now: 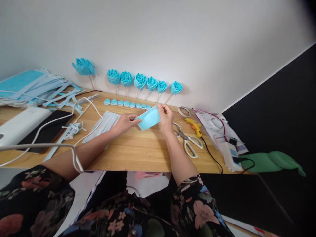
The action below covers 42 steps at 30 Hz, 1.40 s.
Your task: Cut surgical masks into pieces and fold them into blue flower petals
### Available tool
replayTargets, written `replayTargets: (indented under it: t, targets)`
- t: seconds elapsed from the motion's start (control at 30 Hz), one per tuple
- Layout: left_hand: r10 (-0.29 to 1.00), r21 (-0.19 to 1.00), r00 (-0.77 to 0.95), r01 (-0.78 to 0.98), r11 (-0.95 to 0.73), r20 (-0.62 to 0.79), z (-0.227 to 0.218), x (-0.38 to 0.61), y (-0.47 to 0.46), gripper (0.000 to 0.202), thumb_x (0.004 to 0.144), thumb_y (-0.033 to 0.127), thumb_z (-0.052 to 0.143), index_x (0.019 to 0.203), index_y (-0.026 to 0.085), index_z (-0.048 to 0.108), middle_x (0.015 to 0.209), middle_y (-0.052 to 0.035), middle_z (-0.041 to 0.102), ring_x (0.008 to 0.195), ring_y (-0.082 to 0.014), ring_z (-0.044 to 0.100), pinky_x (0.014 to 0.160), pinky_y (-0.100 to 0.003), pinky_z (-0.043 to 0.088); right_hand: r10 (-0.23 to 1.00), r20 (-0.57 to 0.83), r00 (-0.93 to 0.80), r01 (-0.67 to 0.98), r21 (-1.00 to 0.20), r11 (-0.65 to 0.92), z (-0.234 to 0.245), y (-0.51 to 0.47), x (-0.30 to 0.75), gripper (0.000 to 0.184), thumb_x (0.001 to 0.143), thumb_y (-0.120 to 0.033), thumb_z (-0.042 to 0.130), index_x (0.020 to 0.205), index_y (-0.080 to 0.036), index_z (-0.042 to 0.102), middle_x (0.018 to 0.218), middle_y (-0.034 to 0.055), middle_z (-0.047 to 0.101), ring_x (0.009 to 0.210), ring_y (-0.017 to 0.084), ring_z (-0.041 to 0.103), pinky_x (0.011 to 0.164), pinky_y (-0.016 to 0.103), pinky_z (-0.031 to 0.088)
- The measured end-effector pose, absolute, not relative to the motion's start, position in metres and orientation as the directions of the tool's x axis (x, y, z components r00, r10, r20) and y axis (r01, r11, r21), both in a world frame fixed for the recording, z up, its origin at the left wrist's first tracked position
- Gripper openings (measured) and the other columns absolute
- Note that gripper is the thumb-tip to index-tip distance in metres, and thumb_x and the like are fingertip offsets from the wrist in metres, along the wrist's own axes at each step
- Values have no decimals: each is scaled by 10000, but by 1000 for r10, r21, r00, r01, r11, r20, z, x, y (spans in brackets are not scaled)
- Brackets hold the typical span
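Light-blue mask fabric (149, 118) spans your left hand (126, 124) and right hand (167, 118), both pinching its ends; white-handled scissors (183, 136) lie at four o'clock from it.

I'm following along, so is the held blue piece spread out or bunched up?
Spread: the blue piece shows a broad, smooth face between the left hand and right hand. Whether it is doubled over, I cannot tell.
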<state>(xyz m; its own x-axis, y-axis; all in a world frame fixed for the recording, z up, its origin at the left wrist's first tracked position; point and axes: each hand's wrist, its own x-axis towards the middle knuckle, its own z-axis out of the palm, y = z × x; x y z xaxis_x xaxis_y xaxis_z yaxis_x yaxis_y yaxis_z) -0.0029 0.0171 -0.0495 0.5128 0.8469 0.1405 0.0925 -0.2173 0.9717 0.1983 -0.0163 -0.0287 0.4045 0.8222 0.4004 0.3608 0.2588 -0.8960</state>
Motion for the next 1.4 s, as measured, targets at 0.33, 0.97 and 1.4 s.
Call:
replayTargets:
  t: [0.33, 0.97, 1.4]
  targets:
    - [845, 975, 526, 119, -186, 97, -45, -2, 15, 346, 712, 487, 740, 661, 163, 630, 617, 13, 603, 578, -116, 503, 562, -233, 338, 819, 401, 411, 312, -906, 287, -26, -18, 201, 364, 832, -559, 613, 748, -206, 599, 669, -35, 436, 631, 113, 383, 586, 244, 345]
    - [757, 952, 622, 58, -301, 201, -23, -9, 14, 441, 791, 532, 683, 1012, 150, 683, 1044, -76, 721, 1002, -243, 632, 883, -354, 494, 822, 568, 28, 525, -709, 472, -17, -35, 169, 260, 899, -388, 622, 742, -193, 694, 699, -5, 642, 653, 121, 539, 657, 268, 422]
    - [900, 936, 364, -334, -115, 240, -27, -7, 14, 326, 757, 429, 786, 888, 143, 699, 854, -35, 723, 785, -169, 644, 755, -296, 519, 956, 280, -91, 195, -936, 293, -33, -24, 169, 500, 818, -624, 645, 1091, -210, 708, 1016, 50, 715, 916, 195, 639, 822, 310, 504]
